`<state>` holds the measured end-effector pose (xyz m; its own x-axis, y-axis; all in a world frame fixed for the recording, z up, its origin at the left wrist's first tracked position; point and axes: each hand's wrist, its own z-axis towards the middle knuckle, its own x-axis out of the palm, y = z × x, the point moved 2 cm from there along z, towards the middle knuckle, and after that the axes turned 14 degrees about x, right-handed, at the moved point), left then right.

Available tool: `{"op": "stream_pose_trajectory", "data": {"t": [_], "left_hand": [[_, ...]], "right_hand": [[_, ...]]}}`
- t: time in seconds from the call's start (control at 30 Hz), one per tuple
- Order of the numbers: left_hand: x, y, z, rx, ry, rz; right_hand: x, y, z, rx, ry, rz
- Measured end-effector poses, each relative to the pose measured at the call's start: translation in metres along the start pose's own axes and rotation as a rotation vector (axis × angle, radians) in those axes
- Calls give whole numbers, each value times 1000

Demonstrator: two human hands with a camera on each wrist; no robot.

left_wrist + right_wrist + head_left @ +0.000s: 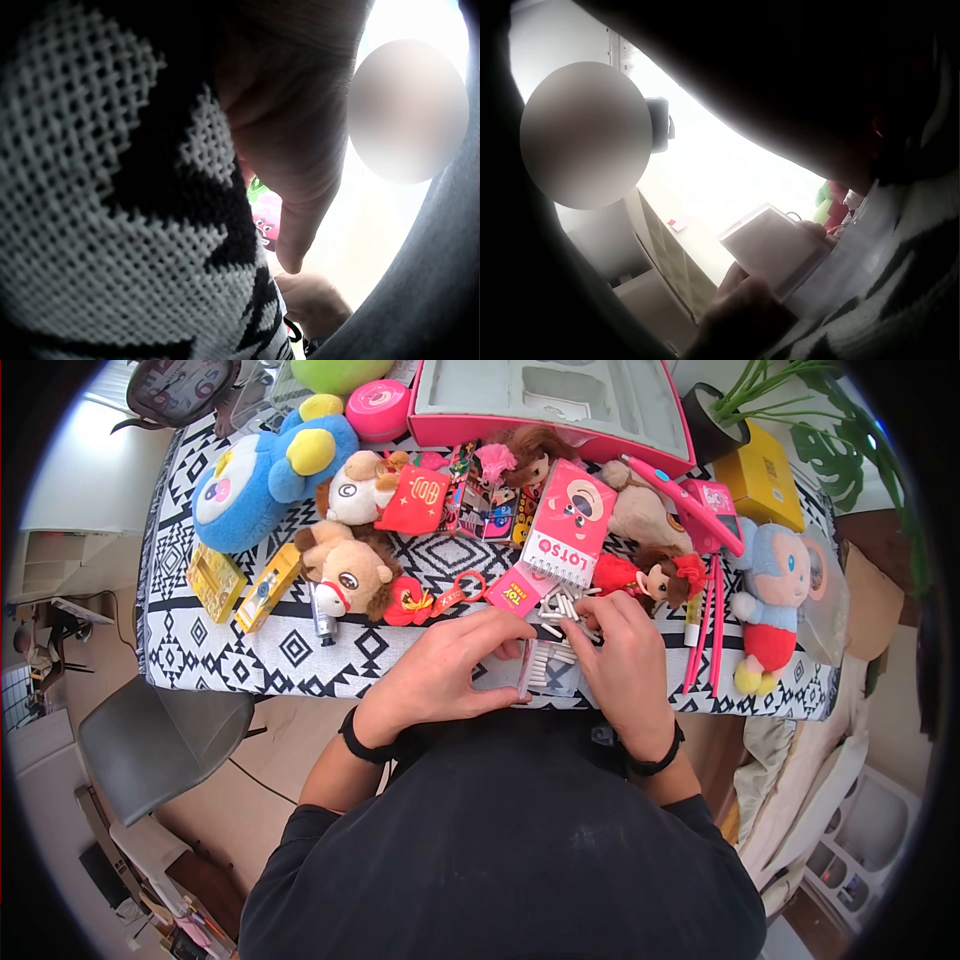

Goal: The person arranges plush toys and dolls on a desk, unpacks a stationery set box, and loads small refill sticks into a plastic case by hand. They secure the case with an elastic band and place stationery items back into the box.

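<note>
Little white sticks (pixel 549 663), some boxed, some loose
Short, thin ones lie inside a see-through plastic box (pixel 571 679) on the patterned cloth (pixel 235 660); others are in a messy pile just beyond it.

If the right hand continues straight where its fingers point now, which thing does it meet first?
The right hand would probably meet the loose white sticks first, close by its fingers; whether it touches them already is unclear.

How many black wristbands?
2: one band on the left wrist, another band on the right wrist.
</note>
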<state>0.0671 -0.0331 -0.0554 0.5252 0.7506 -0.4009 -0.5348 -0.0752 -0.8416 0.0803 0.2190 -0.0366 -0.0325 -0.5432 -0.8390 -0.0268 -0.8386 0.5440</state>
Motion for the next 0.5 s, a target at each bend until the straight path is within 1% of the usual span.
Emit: {"op": "stream_pose_trajectory", "data": {"t": [0.5], "left_hand": [[0,0,0,-5,7,-10]], "right_hand": [[1,0,1,6,4,13]]}}
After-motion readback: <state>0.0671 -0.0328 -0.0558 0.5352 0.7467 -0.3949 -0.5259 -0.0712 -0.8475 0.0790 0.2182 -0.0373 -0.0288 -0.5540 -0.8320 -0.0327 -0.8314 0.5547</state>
